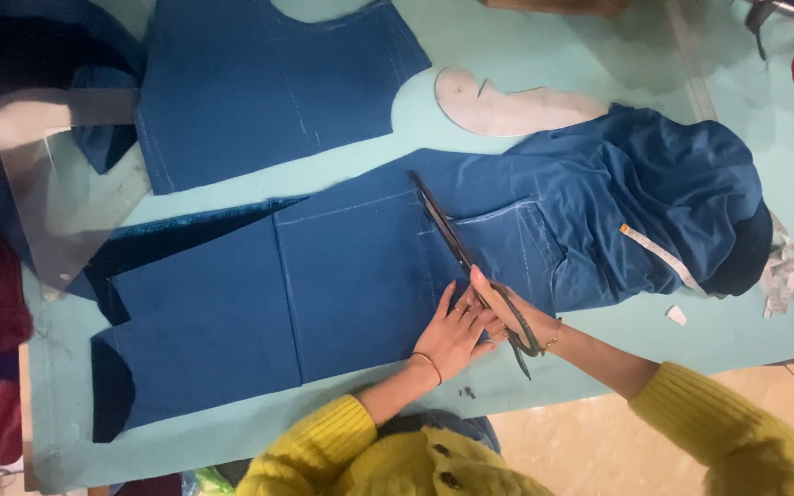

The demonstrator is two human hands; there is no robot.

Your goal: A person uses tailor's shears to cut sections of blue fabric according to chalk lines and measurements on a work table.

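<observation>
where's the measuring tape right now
In the head view, the measuring tape lies right of centre, draped over the bunched blue fabric, up and to the right of the right hand holding the scissors.

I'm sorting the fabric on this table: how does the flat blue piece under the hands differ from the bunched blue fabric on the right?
The flat blue fabric piece lies spread smooth; the bunched blue fabric heap is crumpled into folds. The flat piece shows pale chalk lines and has the dark long-bladed scissors lying on it, with the left hand pressing it; the heap carries a white measuring tape. Both look the same blue cloth on the pale green table.
</observation>
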